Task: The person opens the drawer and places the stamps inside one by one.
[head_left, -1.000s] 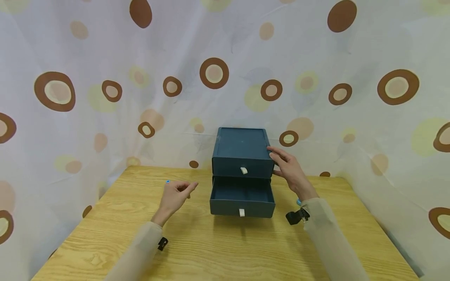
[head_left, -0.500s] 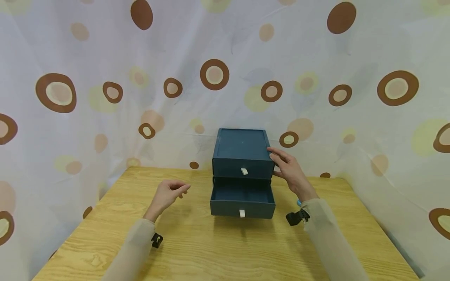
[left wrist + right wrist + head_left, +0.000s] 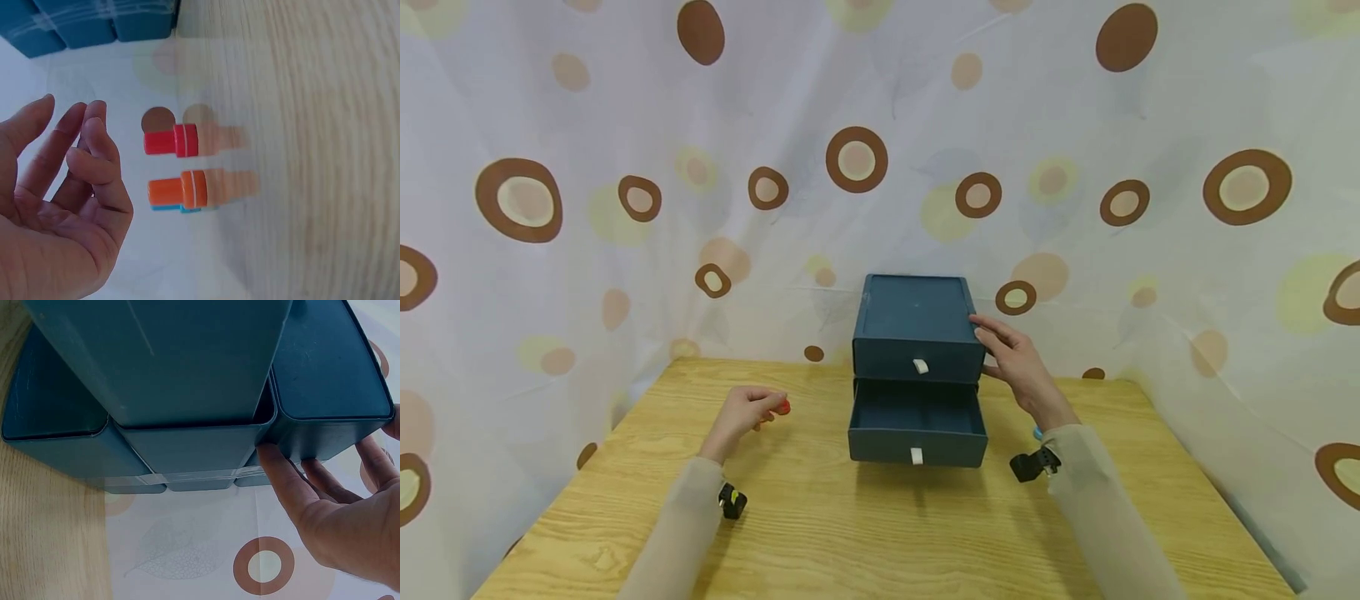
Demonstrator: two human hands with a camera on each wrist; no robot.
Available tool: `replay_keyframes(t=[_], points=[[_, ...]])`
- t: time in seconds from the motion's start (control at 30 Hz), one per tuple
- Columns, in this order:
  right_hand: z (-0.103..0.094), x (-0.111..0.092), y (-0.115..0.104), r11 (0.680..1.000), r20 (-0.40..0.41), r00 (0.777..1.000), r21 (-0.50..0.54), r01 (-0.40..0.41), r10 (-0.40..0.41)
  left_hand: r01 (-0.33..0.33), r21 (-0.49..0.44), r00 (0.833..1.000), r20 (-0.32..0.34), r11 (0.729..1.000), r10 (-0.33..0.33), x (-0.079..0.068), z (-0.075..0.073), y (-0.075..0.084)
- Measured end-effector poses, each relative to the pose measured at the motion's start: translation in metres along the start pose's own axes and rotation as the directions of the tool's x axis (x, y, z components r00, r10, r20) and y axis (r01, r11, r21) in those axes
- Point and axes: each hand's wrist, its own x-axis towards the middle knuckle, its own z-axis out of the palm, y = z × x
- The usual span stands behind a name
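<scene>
A dark blue drawer cabinet (image 3: 916,308) stands at the back of the table, with one drawer (image 3: 883,446) pulled out below the shut top one. The right hand (image 3: 1022,367) rests its spread fingers against the upper right side; the right wrist view shows these fingers (image 3: 290,481) on the wall of the upper box. Left of the cabinet hovers the left hand (image 3: 745,417), fingers loosely bent and thumb apart, holding nothing. Beside it stand a red stamp-like piece (image 3: 169,141) and an orange one (image 3: 178,190), with a blue piece (image 3: 165,208) mostly hidden behind the orange.
The wooden table (image 3: 820,533) meets a spotted cloth (image 3: 895,233) at the back. A small blue thing (image 3: 1037,432) shows partly beside the right sleeve. Black camera mounts (image 3: 1033,463) sit on both wrists. The pulled-out drawer juts forward between the arms.
The left hand has moved left, away from the cabinet, and the red piece now shows at its fingertips. A blue spot seen behind it earlier is hidden. The right hand stays in place.
</scene>
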Motion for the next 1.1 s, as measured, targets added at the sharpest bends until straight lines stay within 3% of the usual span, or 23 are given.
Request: replay_keyframes(t=[0.17, 0.3, 0.43, 0.67, 0.83, 1.1], points=[[-0.002, -0.001, 0.000, 1.000, -0.003, 1.000, 0.001, -0.002, 0.002, 0.028, -0.013, 0.996, -0.084, 1.000, -0.029, 0.004, -0.005, -0.006], [-0.003, -0.002, 0.001, 1.000, -0.005, 1.000, -0.003, 0.003, -0.003, 0.048, -0.024, 0.984, -0.171, 0.999, -0.052, 0.005, -0.005, -0.012], [-0.004, -0.002, 0.001, 1.000, -0.001, 1.000, -0.002, 0.007, -0.007, 0.080, -0.042, 0.976, -0.198, 0.996, -0.086, 0.008, -0.008, -0.018], [-0.004, -0.001, -0.001, 1.000, -0.005, 1.000, -0.004, 0.000, 0.000, 0.110, -0.076, 0.991, -0.064, 0.991, -0.115, 0.015, -0.018, -0.020], [-0.003, 0.000, -0.003, 1.000, 0.001, 1.000, -0.003, 0.002, -0.002, 0.129, -0.088, 0.992, 0.013, 0.988, -0.128, 0.019, -0.023, -0.025], [-0.003, 0.000, -0.002, 1.000, 0.005, 1.000, -0.003, 0.000, 0.000, 0.146, -0.055, 0.989, 0.034, 0.988, -0.144, 0.021, -0.025, -0.032]])
